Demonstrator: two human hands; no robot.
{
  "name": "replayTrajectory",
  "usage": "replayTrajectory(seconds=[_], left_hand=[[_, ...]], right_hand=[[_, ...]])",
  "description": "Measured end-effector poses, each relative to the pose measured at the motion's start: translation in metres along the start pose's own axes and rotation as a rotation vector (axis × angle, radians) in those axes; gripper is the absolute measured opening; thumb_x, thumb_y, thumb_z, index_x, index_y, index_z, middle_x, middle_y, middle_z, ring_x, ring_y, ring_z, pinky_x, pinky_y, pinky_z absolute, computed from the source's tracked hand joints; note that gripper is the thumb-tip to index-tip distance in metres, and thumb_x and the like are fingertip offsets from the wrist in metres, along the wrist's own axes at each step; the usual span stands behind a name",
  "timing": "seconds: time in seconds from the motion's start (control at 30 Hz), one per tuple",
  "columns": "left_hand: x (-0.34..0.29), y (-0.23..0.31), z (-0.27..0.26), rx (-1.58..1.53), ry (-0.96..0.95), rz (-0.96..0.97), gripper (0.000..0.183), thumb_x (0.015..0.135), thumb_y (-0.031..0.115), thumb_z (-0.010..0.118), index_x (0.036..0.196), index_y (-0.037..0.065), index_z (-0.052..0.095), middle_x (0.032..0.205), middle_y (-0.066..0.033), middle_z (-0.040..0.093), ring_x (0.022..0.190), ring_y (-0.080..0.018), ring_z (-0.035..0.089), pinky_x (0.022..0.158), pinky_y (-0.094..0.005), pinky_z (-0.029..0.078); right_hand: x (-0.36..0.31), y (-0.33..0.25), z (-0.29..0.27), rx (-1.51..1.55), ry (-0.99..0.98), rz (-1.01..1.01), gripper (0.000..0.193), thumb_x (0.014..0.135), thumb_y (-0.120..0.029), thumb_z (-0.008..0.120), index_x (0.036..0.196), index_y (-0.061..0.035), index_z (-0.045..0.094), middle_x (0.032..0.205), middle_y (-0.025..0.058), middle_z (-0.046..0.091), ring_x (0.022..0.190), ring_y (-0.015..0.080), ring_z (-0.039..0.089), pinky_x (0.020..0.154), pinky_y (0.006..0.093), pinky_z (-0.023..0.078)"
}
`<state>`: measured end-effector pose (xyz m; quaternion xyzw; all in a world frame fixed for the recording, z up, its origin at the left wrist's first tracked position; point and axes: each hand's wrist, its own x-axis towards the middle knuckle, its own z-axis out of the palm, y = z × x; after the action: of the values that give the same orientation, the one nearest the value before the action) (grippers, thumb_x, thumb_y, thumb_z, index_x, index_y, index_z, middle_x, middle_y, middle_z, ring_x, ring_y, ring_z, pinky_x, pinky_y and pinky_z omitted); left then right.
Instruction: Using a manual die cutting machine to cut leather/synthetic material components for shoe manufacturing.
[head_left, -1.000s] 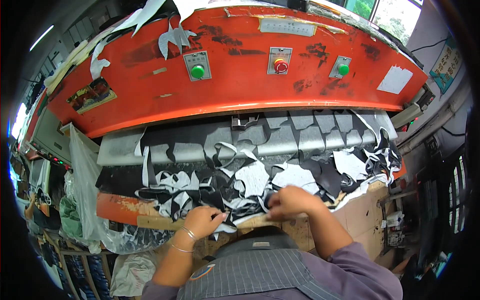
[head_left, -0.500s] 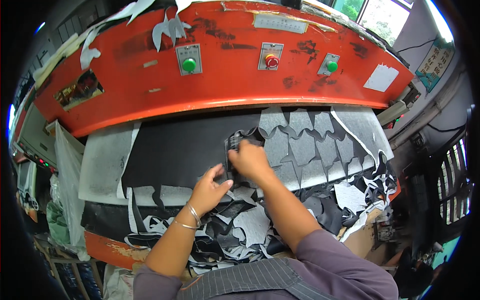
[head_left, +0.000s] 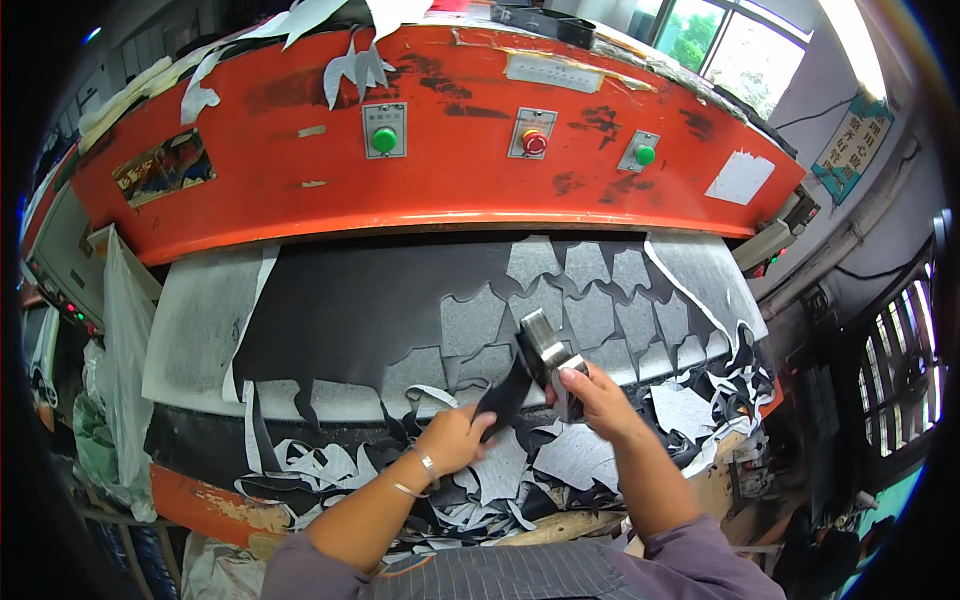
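Observation:
My right hand (head_left: 602,402) is closed around a metal cutting die (head_left: 546,345), lifted and tilted above the front of the press bed. In my left hand (head_left: 450,440) is a dark cut piece of sheet material (head_left: 503,398), pinched at its lower end; its upper end reaches the die, and whether it is free of it I cannot tell. Behind the hands lies a black sheet (head_left: 340,300) on the pale grey cutting bed (head_left: 200,330). Several shaped cutouts in its right part show the grey bed.
A red press beam (head_left: 440,180) with green and red push buttons spans the back. Black and white scraps (head_left: 500,470) heap along the bed's front edge. A clear plastic bag (head_left: 125,350) hangs at the left. A barred window (head_left: 905,360) is at the right.
The die has come up off the black sheet, toward me and rightward, in my right hand. My left hand has taken hold of the dark piece. More grey cutouts show where the hands were.

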<state>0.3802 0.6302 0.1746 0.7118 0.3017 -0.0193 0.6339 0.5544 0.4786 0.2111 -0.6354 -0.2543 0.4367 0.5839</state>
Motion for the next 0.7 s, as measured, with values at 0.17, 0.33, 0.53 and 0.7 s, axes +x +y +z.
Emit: replayTrajectory(seconds=[0.17, 0.33, 0.53, 0.7], left_hand=[[-0.012, -0.014, -0.04, 0.733, -0.619, 0.19, 0.075, 0.08, 0.049, 0.07, 0.129, -0.003, 0.048, 0.121, -0.0241, 0.056, 0.11, -0.0299, 0.057, 0.089, -0.0385, 0.047], [0.024, 0.03, -0.063, 0.332, 0.045, 0.278, 0.068, 0.081, 0.042, 0.071, 0.13, 0.0, 0.05, 0.117, -0.0213, 0.058, 0.11, -0.0321, 0.057, 0.093, -0.0376, 0.045], [0.122, 0.006, -0.071, 0.464, 0.465, 0.367, 0.072, 0.082, 0.025, 0.066, 0.14, -0.002, 0.033, 0.128, -0.0211, 0.055, 0.119, -0.0336, 0.051, 0.103, -0.0389, 0.037], [0.159, -0.004, -0.051, 0.605, 0.541, 0.406, 0.082, 0.082, 0.018, 0.06, 0.146, -0.003, 0.014, 0.132, -0.0225, 0.051, 0.128, -0.0338, 0.043, 0.112, -0.044, 0.021]], right_hand=[[0.073, -0.029, -0.031, -1.034, -0.079, -0.39, 0.047, 0.079, -0.046, 0.067, 0.094, -0.002, 0.055, 0.093, 0.0178, 0.055, 0.106, 0.0322, 0.047, 0.102, 0.0504, 0.025], [0.179, -0.025, -0.039, -1.281, -0.309, -0.523, 0.048, 0.074, -0.038, 0.07, 0.099, 0.0, 0.058, 0.111, 0.0197, 0.056, 0.12, 0.0331, 0.044, 0.109, 0.0513, 0.019], [0.246, -0.015, -0.035, -1.364, -0.221, -0.759, 0.044, 0.069, -0.024, 0.075, 0.106, -0.0049, 0.061, 0.124, 0.0155, 0.052, 0.127, 0.0342, 0.038, 0.108, 0.0462, 0.026], [0.227, 0.039, -0.023, -1.111, 0.288, -0.579, 0.088, 0.07, -0.023, 0.075, 0.144, -0.0096, 0.029, 0.136, 0.0138, 0.045, 0.13, 0.0341, 0.036, 0.108, 0.0515, 0.024]])
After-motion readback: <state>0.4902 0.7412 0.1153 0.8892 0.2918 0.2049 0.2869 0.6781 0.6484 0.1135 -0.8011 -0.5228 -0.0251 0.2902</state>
